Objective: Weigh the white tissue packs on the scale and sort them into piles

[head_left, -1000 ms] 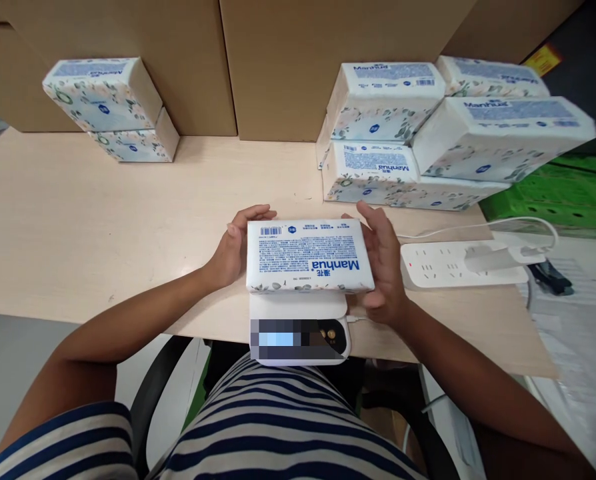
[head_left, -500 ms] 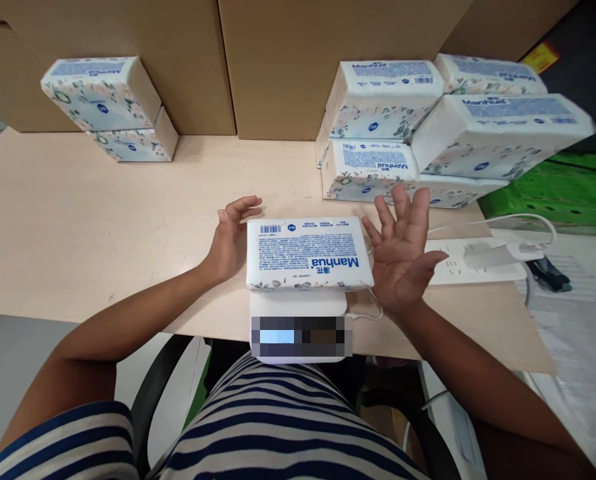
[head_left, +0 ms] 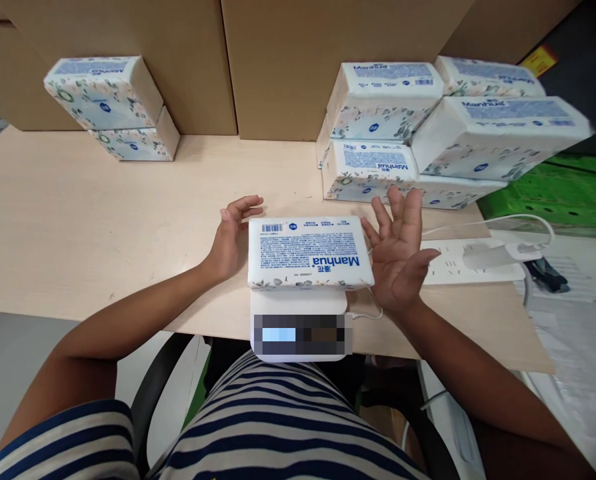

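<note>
A pack of tissues (head_left: 308, 253) with blue print lies flat on a white electronic scale (head_left: 298, 301) at the table's front edge. The scale's display is pixelated. On the pack's left side my left hand (head_left: 231, 237) rests with fingers extended, holding nothing. My right hand (head_left: 398, 257) is at the right side of the pack, palm turned up and fingers spread, also without anything in it. Whether either hand touches the pack's edge is hard to make out.
Two stacked tissue packs (head_left: 111, 110) stand at the back left, and several more (head_left: 378, 110) are piled at the back right. Cardboard boxes (head_left: 278, 67) line the far edge. A power strip (head_left: 471, 262) with cables and a green crate (head_left: 568, 190) are at the right.
My right hand has shifted very slightly left, closer to the pack. My left hand, the pack and the scale stay practically where they were.
</note>
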Tool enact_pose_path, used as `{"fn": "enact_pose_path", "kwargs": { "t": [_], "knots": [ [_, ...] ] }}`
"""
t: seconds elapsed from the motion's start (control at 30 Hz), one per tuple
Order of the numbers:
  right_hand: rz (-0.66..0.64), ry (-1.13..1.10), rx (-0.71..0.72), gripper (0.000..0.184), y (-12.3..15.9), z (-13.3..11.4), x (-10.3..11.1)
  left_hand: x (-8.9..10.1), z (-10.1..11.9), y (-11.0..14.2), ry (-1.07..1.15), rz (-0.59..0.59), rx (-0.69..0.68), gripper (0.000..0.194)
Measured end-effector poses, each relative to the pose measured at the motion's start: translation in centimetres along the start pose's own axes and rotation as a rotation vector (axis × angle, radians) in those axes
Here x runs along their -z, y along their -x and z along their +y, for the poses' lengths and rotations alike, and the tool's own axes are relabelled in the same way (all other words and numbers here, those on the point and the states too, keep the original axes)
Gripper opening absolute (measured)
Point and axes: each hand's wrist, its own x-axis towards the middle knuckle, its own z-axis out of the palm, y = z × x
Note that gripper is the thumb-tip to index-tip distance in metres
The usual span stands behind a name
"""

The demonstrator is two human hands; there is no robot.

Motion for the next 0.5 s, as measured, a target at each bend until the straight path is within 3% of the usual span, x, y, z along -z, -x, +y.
{"fn": "enact_pose_path", "kwargs": {
  "t": [0.5],
  "knots": [
    [0.037,-0.010,-0.005,0.101,-0.09,0.43,-0.02,0.46,-0.76,-0.24,-0.054,-0.018,-0.031,0.084]
  ]
}}
